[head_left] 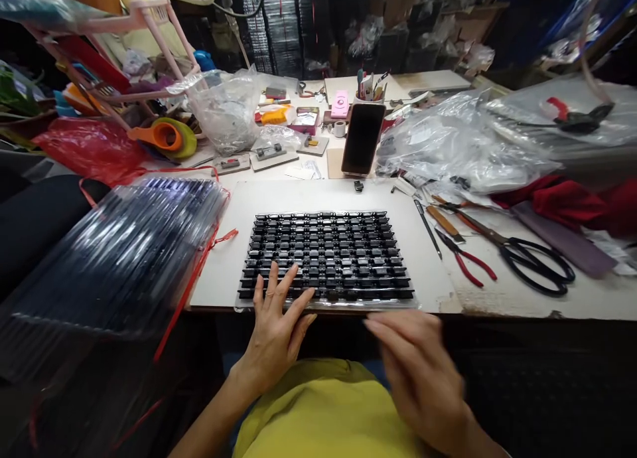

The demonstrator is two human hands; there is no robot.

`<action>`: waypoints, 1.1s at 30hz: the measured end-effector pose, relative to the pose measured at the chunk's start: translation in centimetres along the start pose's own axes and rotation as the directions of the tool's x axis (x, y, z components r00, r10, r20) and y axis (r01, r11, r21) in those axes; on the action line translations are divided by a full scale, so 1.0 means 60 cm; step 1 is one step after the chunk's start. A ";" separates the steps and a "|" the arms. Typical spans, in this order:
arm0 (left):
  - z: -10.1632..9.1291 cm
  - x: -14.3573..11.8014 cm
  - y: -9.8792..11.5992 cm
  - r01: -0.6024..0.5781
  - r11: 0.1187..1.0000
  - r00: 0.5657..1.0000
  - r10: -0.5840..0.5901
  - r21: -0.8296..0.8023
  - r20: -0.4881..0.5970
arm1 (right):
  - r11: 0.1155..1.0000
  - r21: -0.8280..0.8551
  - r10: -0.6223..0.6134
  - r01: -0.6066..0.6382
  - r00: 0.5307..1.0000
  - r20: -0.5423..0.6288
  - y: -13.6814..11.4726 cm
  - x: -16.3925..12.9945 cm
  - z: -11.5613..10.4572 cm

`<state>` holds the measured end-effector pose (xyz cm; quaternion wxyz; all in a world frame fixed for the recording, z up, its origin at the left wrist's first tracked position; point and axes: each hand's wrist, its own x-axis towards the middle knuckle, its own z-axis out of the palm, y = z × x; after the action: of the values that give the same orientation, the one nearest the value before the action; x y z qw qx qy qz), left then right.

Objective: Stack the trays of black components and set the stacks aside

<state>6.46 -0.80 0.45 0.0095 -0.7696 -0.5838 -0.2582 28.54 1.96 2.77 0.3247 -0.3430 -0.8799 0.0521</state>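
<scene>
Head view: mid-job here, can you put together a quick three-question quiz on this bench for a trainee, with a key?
1. Multiple choice: where does the phone stand relative to the tray of black parts?
A) on it
B) past its far edge
C) to its left

2. True or false: both hands are resting on the black parts.

3. Fill in the colour: the pliers to the right of the tray have ____ handles.

Key:
1. B.
2. False: only the left hand rests there; the right hand, blurred, is off them, on the near side.
3. Red.
</scene>
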 end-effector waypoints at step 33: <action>-0.033 -0.069 -0.109 0.438 0.881 0.860 -0.469 -0.180 -0.203 | 0.953 -0.090 0.286 -0.291 0.956 -0.060 0.133 -0.042 0.006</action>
<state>-0.99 -3.06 -1.41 -0.0300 -0.5723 -0.7254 -0.3811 34.26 6.45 -1.37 0.3165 -0.4845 -0.8141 0.0481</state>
